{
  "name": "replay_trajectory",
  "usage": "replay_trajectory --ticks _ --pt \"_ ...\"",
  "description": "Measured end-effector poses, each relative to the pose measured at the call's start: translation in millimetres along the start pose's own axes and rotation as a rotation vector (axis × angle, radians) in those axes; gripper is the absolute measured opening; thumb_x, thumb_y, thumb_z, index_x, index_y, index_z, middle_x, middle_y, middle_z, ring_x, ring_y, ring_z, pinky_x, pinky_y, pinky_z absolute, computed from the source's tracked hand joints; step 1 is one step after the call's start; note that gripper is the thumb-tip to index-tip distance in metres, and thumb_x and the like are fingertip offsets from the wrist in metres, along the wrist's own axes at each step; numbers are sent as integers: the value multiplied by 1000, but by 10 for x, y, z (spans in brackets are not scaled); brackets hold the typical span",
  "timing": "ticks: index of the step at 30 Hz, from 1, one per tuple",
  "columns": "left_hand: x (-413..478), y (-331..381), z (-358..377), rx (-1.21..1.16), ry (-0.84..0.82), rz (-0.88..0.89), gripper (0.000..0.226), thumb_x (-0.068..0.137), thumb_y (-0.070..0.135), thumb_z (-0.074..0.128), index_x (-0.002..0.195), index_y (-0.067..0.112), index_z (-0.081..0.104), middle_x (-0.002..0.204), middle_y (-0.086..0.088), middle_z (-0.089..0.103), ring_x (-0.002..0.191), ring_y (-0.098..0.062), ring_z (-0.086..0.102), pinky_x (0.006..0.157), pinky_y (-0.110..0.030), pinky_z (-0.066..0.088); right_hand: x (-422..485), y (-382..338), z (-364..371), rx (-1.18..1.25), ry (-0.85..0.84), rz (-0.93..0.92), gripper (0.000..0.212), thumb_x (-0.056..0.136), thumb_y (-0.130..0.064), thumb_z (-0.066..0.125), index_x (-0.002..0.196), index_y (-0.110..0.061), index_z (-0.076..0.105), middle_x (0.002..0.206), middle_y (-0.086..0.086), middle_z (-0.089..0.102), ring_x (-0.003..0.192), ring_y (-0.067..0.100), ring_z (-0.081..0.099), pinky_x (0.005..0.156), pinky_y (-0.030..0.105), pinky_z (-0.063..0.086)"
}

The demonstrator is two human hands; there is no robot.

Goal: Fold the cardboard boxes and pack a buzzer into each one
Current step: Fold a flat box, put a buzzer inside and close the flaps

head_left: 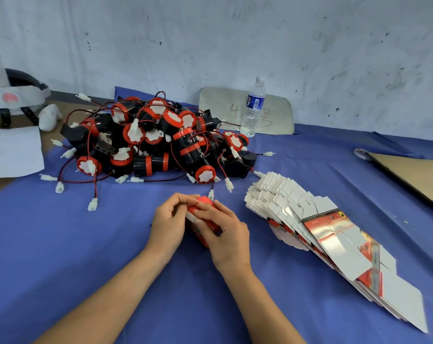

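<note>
Two bare forearms enter from the lower edge, unsleeved; left hand [167,225] and right hand [226,233] ungloved, without rings, watch or markings visible.

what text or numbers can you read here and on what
"4": handwritten in red on the grey board by the wall.
Red scrawl beside it, behind the bottle: unreadable.
Bottle label: too small.
Print on the flat boxes: blurred.
Red box in both hands: no legible text.
</note>
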State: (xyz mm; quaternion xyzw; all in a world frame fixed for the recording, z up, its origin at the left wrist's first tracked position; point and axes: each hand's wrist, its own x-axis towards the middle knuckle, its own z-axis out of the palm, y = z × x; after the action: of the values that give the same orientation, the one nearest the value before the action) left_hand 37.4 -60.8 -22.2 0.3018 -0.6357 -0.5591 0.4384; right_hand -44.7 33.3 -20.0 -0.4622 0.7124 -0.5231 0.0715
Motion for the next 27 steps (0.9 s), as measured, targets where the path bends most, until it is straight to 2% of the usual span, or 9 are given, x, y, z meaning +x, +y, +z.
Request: replay_trajectory --ticks 2,4,7,10,14,17,21,24,27 --pt "10 -3 -5 -48 -6 -26 29 97 -3 42 94 13 66 103 -2 70 104 -15 62 92 -28 49 2 29 1 -46 65 -23 24 87 -29 71 110 -36 72 116 -33 60 120 1 53 90 -1 30" --pt "11 27 -13 -87 -44 -35 30 97 -2 44 98 17 66 102 1 70 103 -13 62 92 -27 48 12 54 -5 -48 111 -49 25 88 -24 70 110 -35 72 117 -23 62 118 1 54 89 -3 30" --pt "22 75 -65 -16 -186 23 32 95 -4 48 102 20 68 100 13 71 98 1 62 82 -12 47 26 87 -24 1 151 -47 24 89 -17 68 107 -32 73 108 -27 64 109 4 61 87 10 44" --pt "51 94 -121 16 -248 36 31 95 0 53 106 26 66 102 24 69 98 8 60 80 -9 46 34 106 -48 44 146 1 22 92 -20 64 108 -33 71 105 -15 72 96 10 66 83 26 52" --pt "60 105 -126 16 -235 39 28 95 3 56 105 28 65 97 22 70 92 6 62 77 -8 47 41 115 -71 65 139 -21 22 93 -20 63 110 -33 69 104 -20 70 96 3 66 83 30 54" --pt "52 95 -140 49 -250 54 25 94 1 56 97 23 67 97 10 71 90 0 64 76 -10 46 23 110 -35 -13 185 -151 21 89 -16 66 105 -29 72 102 -23 69 100 0 64 85 21 51" --pt "33 83 -162 99 -237 64 23 91 -10 54 88 9 67 110 -11 62 91 1 63 81 -10 45 20 139 18 -131 241 -288 20 78 -8 75 94 -19 76 98 -13 72 110 -2 57 88 13 46" --pt "52 97 -209 82 -276 48 23 91 -10 54 89 8 69 122 2 59 99 8 62 84 -9 46 18 169 -15 -126 170 -266 22 81 -10 75 100 -21 76 103 -23 68 116 0 55 91 18 47" --pt "82 98 -280 72 -345 27 22 91 -5 58 94 13 71 121 7 63 108 0 62 89 -14 47 3 166 -54 -21 58 -171 24 84 -15 74 105 -24 75 109 -37 58 121 -6 51 99 16 42"
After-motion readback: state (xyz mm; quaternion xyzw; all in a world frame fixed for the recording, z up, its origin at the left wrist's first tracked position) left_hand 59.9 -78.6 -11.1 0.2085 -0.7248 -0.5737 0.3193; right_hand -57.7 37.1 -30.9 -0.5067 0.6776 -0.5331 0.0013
